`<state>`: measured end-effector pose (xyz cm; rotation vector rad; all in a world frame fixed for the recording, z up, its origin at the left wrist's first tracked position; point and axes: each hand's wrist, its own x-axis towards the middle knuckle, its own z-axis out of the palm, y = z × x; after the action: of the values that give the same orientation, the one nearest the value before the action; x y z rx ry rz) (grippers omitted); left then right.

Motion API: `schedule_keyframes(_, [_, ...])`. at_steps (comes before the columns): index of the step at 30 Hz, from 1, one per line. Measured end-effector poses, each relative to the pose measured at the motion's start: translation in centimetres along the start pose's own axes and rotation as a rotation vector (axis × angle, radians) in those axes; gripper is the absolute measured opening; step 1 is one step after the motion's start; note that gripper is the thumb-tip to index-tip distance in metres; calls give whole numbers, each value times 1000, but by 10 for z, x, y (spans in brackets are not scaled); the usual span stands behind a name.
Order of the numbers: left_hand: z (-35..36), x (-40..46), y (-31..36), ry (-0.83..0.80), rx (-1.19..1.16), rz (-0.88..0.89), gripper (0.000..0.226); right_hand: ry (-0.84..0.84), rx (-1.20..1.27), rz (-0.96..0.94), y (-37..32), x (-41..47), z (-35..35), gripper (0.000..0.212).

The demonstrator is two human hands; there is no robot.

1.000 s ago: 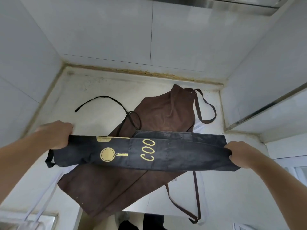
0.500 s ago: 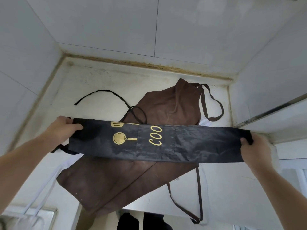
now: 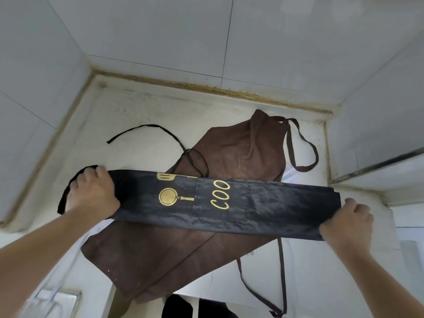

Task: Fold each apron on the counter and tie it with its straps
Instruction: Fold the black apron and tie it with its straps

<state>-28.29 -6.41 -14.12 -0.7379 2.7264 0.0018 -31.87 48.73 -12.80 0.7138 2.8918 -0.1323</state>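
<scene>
Over the last second the black apron (image 3: 241,203), already folded into a long narrow band, has been carried away from the person and lowered, and it now seems to lie stretched flat across the brown apron (image 3: 241,154) rather than hanging in the air. The left hand (image 3: 94,193) has shifted from a closed grip on the band's end to lying over it, fingers curled down on the cloth, apparently pressing it against the desk (image 3: 142,111). The right hand (image 3: 348,223) grips the opposite end, its fingers bent round the edge. This suggests the lengthwise folding is done and the band is ready to be folded shorter or rolled before tying; that is a judgement only. The black fabric looks thin, slightly glossy and finely creased, printed in gold with a pan, a spatula and the letters COO. A thin black strap (image 3: 146,129) curves loose over the desk behind it, and another loops round the left hand. The brown apron is matte, softer-looking, unfolded and askew, its neck loop (image 3: 307,152) near the back wall and its lower straps trailing over the desk's front edge. The desk itself is pale, worn and stained at the seams.
</scene>
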Motion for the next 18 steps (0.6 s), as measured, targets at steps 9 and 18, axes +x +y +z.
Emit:
schedule_keyframes(9, [-6,-16,164,-376,-891,90,36,-495,254,-537,-120,-76,62,26])
schedule_keyframes(18, [4,3,210,-391,-1091,-99,33,-454,245,-551,-115,-73,75,32])
